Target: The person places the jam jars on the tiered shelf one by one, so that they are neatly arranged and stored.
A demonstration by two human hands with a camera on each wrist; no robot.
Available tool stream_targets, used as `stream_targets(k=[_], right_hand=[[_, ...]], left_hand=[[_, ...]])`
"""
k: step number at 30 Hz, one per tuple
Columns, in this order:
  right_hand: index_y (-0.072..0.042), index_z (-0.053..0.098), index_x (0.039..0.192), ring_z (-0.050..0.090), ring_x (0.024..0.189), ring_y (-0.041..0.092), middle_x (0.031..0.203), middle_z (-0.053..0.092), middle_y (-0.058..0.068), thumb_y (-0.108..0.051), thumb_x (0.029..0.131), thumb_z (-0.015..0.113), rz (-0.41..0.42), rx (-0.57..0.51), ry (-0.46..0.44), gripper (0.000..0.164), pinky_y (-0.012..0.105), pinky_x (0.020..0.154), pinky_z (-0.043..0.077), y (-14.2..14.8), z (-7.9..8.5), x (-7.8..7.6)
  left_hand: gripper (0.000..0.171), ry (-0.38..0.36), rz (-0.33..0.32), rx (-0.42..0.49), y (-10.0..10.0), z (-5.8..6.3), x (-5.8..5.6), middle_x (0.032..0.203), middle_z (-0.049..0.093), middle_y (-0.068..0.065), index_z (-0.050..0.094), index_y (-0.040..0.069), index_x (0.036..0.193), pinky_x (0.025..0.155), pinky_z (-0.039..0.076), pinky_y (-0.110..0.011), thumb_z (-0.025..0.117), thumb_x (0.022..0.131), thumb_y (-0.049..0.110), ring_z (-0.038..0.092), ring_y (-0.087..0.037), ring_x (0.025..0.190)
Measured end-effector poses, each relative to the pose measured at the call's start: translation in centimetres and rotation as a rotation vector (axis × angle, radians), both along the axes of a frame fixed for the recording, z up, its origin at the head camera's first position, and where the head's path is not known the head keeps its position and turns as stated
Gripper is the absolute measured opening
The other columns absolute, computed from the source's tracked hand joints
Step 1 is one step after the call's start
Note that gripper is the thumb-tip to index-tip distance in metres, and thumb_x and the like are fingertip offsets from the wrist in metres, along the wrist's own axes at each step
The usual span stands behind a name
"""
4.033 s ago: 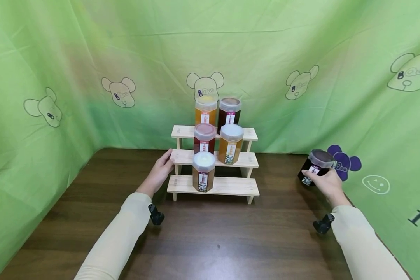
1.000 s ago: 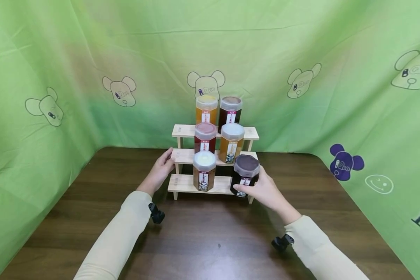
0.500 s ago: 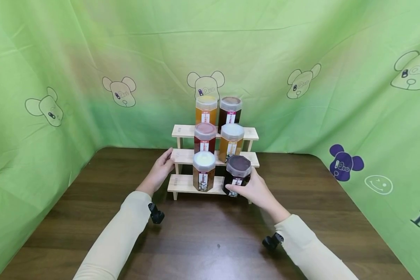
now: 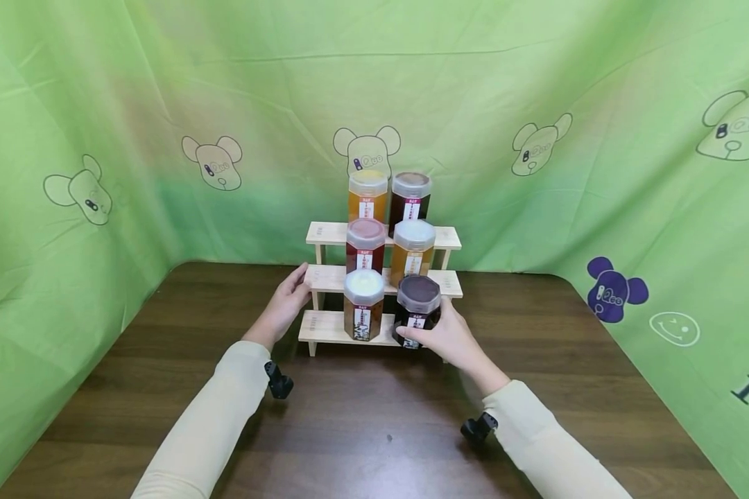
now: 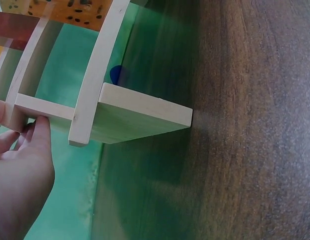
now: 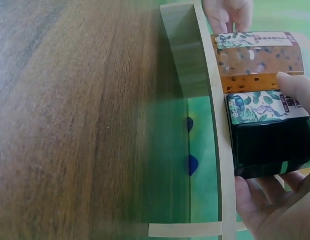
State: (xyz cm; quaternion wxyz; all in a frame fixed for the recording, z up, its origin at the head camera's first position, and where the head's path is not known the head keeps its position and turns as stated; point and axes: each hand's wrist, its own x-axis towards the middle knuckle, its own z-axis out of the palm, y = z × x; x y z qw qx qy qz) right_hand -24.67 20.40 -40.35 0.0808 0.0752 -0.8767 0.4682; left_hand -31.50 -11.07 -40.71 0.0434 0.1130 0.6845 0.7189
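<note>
A three-tier wooden display stand [image 4: 324, 327] holds lidded six-sided jars. At its left side, my left hand [image 4: 283, 305] grips the end of the middle shelf, thumb and fingers on either side of the wood [image 5: 45, 107] in the left wrist view. My right hand [image 4: 454, 339] grips a dark jar [image 4: 419, 294] by its sides, thumb in front. That jar is upright at the right part of the bottom shelf. In the right wrist view the dark jar [image 6: 269, 145] sits right at the shelf edge, beside an amber jar with dark seeds [image 6: 259, 60].
A red jar [image 4: 365, 242] and a golden jar [image 4: 414, 249] stand on the middle tier. On the top tier are a yellow-orange jar [image 4: 367, 194] and another dark jar [image 4: 410, 197]. Green printed cloth [image 4: 274, 90] surrounds the brown wooden table [image 4: 349, 430].
My right hand has carried the dark jar leftward from the table's right side to the bottom shelf, closing in on the seeded jar. My left hand stays on the stand.
</note>
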Motion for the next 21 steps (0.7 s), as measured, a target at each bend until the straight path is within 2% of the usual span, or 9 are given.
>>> stream_targets(k=[6, 17, 21], right_hand=[[-0.006, 0.037, 0.146, 0.050, 0.128, 0.034, 0.135, 0.055, 0.018, -0.035, 0.073, 0.091, 0.016, -0.005, -0.012, 0.096, 0.051, 0.108, 0.040, 0.01, 0.01, -0.05], [-0.004, 0.041, 0.141, 0.052, 0.125, 0.034, 0.133, 0.056, 0.019, -0.040, 0.072, 0.091, -0.011, 0.007, -0.033, 0.093, 0.049, 0.105, 0.043, 0.02, -0.19, 0.06], [-0.003, 0.041, 0.140, 0.053, 0.124, 0.035, 0.131, 0.058, 0.019, -0.041, 0.072, 0.091, -0.021, 0.020, -0.037, 0.092, 0.050, 0.104, 0.044, 0.04, -0.13, 0.03]], left_hand=[[0.054, 0.000, 0.004, -0.007, 0.12, -0.12, 0.00, 0.164, 0.015, -0.020, 0.011, 0.000, 0.160, 0.118, 0.029, -0.041, 0.033, 0.110, 0.006, 0.024, -0.030, 0.148], [0.055, -0.005, 0.003, -0.001, 0.13, -0.07, 0.00, 0.164, 0.014, -0.020, 0.011, -0.002, 0.159, 0.119, 0.028, -0.041, 0.032, 0.110, 0.005, 0.023, -0.030, 0.148], [0.055, -0.014, 0.006, -0.011, 0.14, 0.01, 0.00, 0.164, 0.014, -0.019, 0.011, 0.001, 0.160, 0.119, 0.029, -0.040, 0.032, 0.110, 0.006, 0.023, -0.029, 0.148]])
